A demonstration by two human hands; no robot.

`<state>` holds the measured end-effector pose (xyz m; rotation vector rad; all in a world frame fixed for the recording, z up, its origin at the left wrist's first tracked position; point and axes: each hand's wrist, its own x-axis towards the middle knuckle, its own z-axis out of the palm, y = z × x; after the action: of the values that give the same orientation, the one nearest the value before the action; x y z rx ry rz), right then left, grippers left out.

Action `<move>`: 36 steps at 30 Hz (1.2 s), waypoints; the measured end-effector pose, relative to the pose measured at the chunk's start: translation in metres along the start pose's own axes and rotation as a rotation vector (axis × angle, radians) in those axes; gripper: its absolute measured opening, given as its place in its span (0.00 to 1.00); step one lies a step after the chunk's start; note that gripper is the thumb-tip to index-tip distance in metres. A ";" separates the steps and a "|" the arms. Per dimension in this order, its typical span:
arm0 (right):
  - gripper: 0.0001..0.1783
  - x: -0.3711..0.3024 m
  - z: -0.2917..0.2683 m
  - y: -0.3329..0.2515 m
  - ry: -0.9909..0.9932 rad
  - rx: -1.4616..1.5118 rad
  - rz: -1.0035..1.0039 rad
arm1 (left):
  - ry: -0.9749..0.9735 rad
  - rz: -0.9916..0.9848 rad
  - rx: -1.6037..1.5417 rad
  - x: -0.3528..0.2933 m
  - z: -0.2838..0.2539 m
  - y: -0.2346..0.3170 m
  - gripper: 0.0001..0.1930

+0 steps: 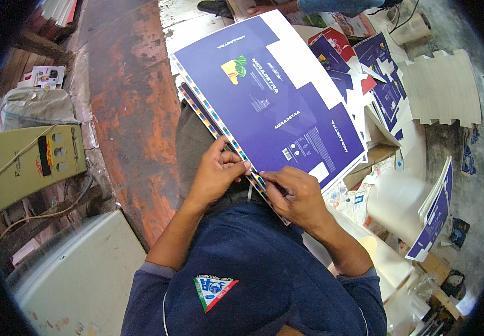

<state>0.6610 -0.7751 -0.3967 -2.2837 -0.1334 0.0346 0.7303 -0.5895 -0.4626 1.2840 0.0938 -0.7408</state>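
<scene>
Printed sheet, mostly deep purple with a stepped white area on its far right side, lying aslant in front of the torso, near edge by the lap and partly over the dark trousers. Along the left edge, a narrow strip of coloured squares. Underneath, other sheet edges, slightly offset.

Left hand pinched on the edge at the coloured strip, thumb close to forefinger; right hand just beside, fingers curled and closed on the same edge. Hands near each other, fingertips almost meeting. Impossible to tell from this view: one layer or several in the grip, or something small under the right fingertips.

By the look of it, light for such breadth, more like thin card than limp paper; springy, likely to bow if lifted by one corner. Probably smooth and a little slippery on the purple face, easy to crease or scuff. Best taken by the margins, two opposite edges at once, with light fingertips and no pressing on the printed middle.

To the right, loose purple-and-white sheets and a pale stack; to the left, a worn red-brown surface.
</scene>
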 end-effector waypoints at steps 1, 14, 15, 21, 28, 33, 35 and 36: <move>0.10 0.000 0.000 0.000 -0.006 -0.002 0.000 | -0.002 0.004 0.002 0.000 0.000 0.000 0.28; 0.09 0.002 -0.002 -0.001 -0.051 -0.005 -0.018 | -0.001 0.019 0.007 -0.001 0.002 0.001 0.26; 0.09 0.001 -0.002 0.000 -0.060 -0.017 -0.030 | 0.002 0.022 0.004 -0.001 0.002 0.000 0.26; 0.09 -0.019 -0.012 -0.002 -0.178 -0.144 -0.053 | 0.034 0.043 0.007 -0.003 0.007 0.002 0.26; 0.10 -0.080 -0.049 0.004 -0.549 -0.278 0.028 | 0.066 0.087 0.021 -0.007 0.016 0.003 0.25; 0.16 -0.070 -0.088 -0.013 -0.469 0.061 -0.006 | 0.079 0.104 0.003 -0.009 0.021 0.003 0.24; 0.17 -0.063 -0.086 -0.014 -0.281 0.060 -0.058 | 0.072 0.116 0.004 -0.010 0.022 0.005 0.25; 0.17 -0.061 -0.074 -0.010 -0.173 0.001 -0.082 | 0.067 0.111 0.000 -0.009 0.024 0.008 0.25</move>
<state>0.6047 -0.8303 -0.3415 -2.2699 -0.3170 0.1902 0.7196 -0.6059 -0.4445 1.3030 0.0759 -0.6031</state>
